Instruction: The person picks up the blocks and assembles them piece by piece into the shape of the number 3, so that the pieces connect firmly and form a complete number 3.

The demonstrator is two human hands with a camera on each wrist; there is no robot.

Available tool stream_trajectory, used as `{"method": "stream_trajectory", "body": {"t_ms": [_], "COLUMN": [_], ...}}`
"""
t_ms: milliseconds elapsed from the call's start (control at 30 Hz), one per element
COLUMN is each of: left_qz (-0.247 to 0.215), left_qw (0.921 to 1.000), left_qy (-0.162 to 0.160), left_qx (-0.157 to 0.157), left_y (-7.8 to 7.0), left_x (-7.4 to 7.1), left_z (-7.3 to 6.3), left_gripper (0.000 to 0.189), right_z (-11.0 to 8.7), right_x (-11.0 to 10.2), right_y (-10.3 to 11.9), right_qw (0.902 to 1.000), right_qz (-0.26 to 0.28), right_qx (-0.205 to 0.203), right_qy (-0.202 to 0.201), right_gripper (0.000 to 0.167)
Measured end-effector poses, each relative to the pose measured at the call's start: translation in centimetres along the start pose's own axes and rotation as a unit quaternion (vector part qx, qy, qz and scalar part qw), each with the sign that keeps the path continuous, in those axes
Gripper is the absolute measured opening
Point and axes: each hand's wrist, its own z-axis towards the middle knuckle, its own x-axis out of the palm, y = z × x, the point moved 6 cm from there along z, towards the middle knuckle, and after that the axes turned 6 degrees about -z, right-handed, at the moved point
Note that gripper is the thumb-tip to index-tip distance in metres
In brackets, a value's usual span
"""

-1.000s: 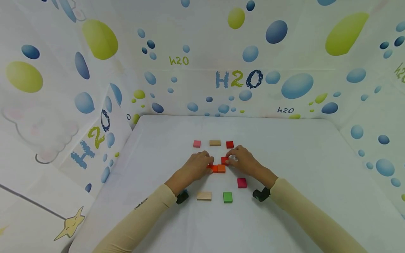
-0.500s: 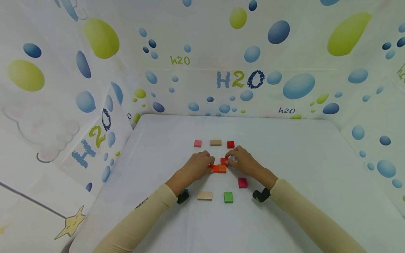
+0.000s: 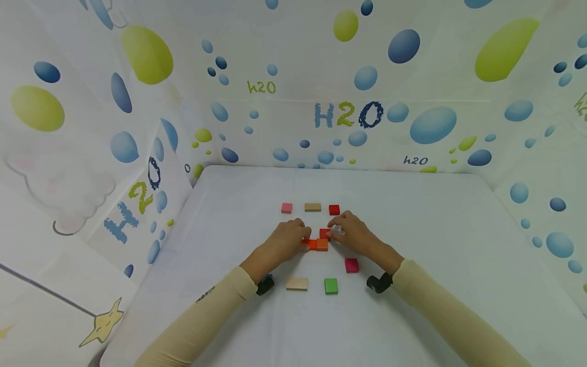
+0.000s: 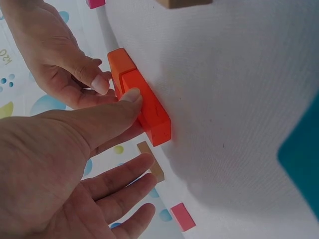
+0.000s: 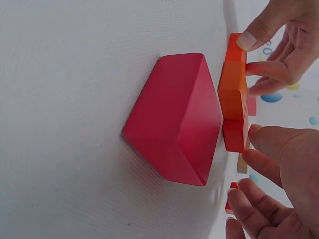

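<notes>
My left hand (image 3: 285, 240) pinches a long red-orange block (image 4: 152, 117), thumb on its near side and index finger behind. An orange block (image 3: 322, 245) sits against its right end. Behind the orange block lies a small red block (image 3: 324, 233), touching it. My right hand (image 3: 355, 235) holds this red block between thumb and index finger, as the right wrist view shows; the other fingers are loosely bent. In the left wrist view the red block is mostly hidden by fingers. Nearest to the right wrist is a crimson block (image 5: 174, 114).
Behind the hands lie a pink block (image 3: 286, 208), a wooden block (image 3: 313, 207) and another red block (image 3: 334, 209). In front are a light wooden block (image 3: 297, 284) and a green block (image 3: 330, 286). A teal block (image 4: 304, 154) is beside the left wrist. White cloth covers the table (image 3: 412, 204).
The red block has shifted slightly left against the orange block, between the first frame and the second. Both hands stay almost still; the right fingertips have loosened very slightly.
</notes>
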Motion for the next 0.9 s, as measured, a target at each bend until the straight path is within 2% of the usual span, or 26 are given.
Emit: {"method": "stream_trajectory", "body": {"t_ms": [433, 600, 900], "left_qz": [0.000, 0.001, 0.001], "left_qw": [0.9999, 0.9999, 0.9999], "left_qy": [0.005, 0.008, 0.005], "left_qx": [-0.010, -0.014, -0.012], "left_y": [-0.2, -0.1, 0.0], "left_x": [-0.1, -0.1, 0.1], "left_z": [-0.2, -0.2, 0.0], "left_gripper": [0.027, 0.029, 0.029], "right_z": [0.3, 0.6, 1.7], "right_x": [-0.8, -1.1, -2.1], "right_y": [-0.3, -0.7, -2.0], "right_qw": [0.9998, 0.9998, 0.9970], "right_qz": [-0.003, -0.001, -0.012], "right_qx": [-0.007, 0.009, 0.050], "right_qy": [-0.017, -0.019, -0.058], "right_gripper": [0.029, 0.031, 0.039]}}
